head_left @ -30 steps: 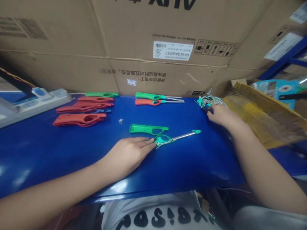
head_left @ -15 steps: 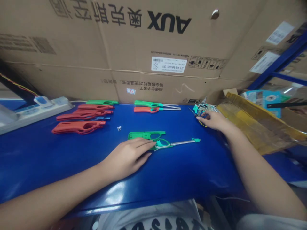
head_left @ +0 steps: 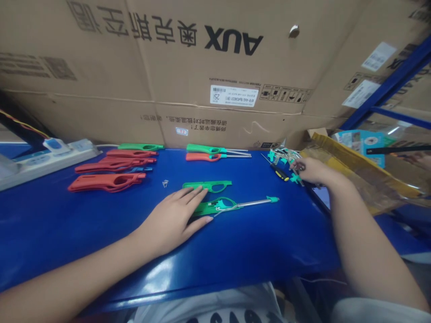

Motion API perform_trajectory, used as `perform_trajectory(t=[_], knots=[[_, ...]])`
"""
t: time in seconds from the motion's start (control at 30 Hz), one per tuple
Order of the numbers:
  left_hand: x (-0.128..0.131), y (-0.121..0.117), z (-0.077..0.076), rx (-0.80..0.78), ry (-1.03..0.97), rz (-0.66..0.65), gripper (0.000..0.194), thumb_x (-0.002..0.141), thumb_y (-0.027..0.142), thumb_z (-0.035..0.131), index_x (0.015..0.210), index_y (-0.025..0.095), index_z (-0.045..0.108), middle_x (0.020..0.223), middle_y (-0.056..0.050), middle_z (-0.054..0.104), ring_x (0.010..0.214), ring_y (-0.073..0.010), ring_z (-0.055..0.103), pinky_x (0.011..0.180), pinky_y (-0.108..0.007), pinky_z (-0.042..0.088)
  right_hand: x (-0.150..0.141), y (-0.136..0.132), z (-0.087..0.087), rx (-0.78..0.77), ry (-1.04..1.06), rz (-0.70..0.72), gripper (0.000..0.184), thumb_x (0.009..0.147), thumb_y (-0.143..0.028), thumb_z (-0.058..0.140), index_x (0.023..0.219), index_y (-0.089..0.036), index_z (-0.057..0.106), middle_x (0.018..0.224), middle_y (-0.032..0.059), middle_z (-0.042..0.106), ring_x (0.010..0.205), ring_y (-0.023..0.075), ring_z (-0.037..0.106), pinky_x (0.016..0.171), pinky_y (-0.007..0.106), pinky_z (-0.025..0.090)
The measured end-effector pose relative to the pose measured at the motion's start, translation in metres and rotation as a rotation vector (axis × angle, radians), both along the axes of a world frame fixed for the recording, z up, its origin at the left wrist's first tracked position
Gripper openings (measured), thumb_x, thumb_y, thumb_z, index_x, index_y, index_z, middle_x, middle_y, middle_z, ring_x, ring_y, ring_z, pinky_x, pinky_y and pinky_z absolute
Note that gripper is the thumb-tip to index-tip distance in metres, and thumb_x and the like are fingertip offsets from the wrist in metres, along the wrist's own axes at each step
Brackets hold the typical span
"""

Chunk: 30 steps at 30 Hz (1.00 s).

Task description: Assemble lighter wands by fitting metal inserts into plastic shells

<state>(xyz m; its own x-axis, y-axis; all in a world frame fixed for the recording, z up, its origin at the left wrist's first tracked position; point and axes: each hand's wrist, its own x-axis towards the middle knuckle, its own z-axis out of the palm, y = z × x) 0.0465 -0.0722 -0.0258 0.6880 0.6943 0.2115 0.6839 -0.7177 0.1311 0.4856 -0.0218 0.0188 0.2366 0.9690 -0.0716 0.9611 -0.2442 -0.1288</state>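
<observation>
My left hand (head_left: pixel 175 215) lies with its fingers spread over a green lighter casing half (head_left: pixel 220 185) and the near half (head_left: pixel 205 208). In the near half sit a teal trigger piece, a thin wire and a metal tube (head_left: pixel 254 203) with a teal tip. My right hand (head_left: pixel 311 170) is at the pile of metal rods and teal parts (head_left: pixel 283 154), fingers curled in; what they pinch is too blurred to make out. A black-and-yellow screwdriver (head_left: pixel 280 172) rests on the table just left of it. A phone (head_left: pixel 321 197) lies partly under my right wrist.
Red lighter casings (head_left: pixel 107 182) and a green one (head_left: pixel 139 146) lie at the left. Two lighters with rods (head_left: pixel 202 156) lie at the back. Small screws (head_left: pixel 165 183) sit between. A power strip (head_left: pixel 50 157) is far left, a taped cardboard box (head_left: pixel 350 175) at right.
My right hand has left the screwdriver on the table and moved right to the pile of parts. My left hand's fingers have spread and shifted a little left, uncovering more of the near casing half.
</observation>
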Motion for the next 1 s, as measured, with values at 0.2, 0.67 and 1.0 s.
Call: perform_trajectory(t=[0.2,0.67,1.0], knots=[[0.000,0.002,-0.009,-0.104,-0.046,-0.071,0.075,0.097,0.061,0.052,0.159,0.023,0.033,0.164,-0.016,0.032,0.150,-0.0376,0.033,0.116,-0.057,0.040,0.003,-0.005,-0.002,-0.076,-0.050,0.157,0.039,0.061,-0.012,0.061,0.096,-0.022,0.074,0.077,0.0013,0.065,0.051,0.0126,0.057,0.045,0.023,0.046],[0.002,-0.002,0.010,-0.067,-0.087,-0.103,0.030,0.098,0.030,0.052,0.125,0.019,0.061,0.116,-0.010,0.068,0.106,-0.0276,0.061,0.094,-0.046,0.052,0.000,0.013,-0.023,0.115,-0.212,0.193,0.037,0.084,-0.020,0.056,0.118,-0.015,0.068,0.115,0.0164,0.065,0.098,0.0279,0.064,0.088,0.036,0.052],[0.002,-0.001,0.009,-0.067,-0.073,-0.132,0.028,0.101,0.024,0.048,0.126,0.021,0.060,0.118,-0.010,0.067,0.106,-0.0268,0.061,0.092,-0.043,0.053,-0.017,0.024,-0.036,0.240,-0.135,0.270,0.038,0.091,-0.012,0.043,0.115,-0.013,0.073,0.127,0.0143,0.067,0.121,0.0254,0.060,0.110,0.034,0.043]])
